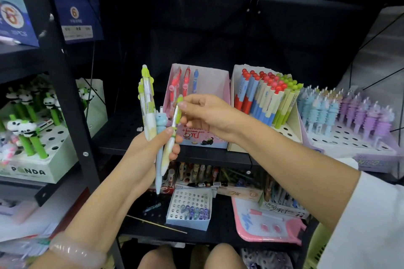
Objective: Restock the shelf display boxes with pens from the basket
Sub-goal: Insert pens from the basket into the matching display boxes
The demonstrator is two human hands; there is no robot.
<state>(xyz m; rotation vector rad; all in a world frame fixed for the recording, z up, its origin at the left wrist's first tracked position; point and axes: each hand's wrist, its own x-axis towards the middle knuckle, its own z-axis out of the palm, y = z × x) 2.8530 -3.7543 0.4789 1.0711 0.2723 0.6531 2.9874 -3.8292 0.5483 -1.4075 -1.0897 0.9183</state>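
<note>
- While the left hand [153, 146] grips a loose bundle of pens upright in front of the black metal shelf [175, 148], the right hand [207, 113] pinches the top of one lime-green and white plastic pen [173, 131] between thumb and fingertips, apparently to draw it out of the bundle.
- Alongside it the bundle holds taller green-capped clear-barrelled pens [148, 98] and a pale blue pen with a small animal figure near its top [160, 144].
- Behind the hands stands the likely destination, a pink cardboard display box [207, 85] with only a few red and blue pens leaning at its back.
- Just beside it sits a cream display box packed with red, blue and green ball-topped pens [269, 98].
- A pale green slatted plastic basket [317, 249] shows only as an edge at lower right.
- Risk one: as the single pen slides out, the left fingers must slacken, and the blue pen, which already hangs lowest, could drop to the cluttered lower shelf.
- Risk two: green pens may not match the pink box's stock, so a misplacement is possible.
- Risk three: the right forearm crosses close above the pink box's front edge and might knock it on the way in.
</note>
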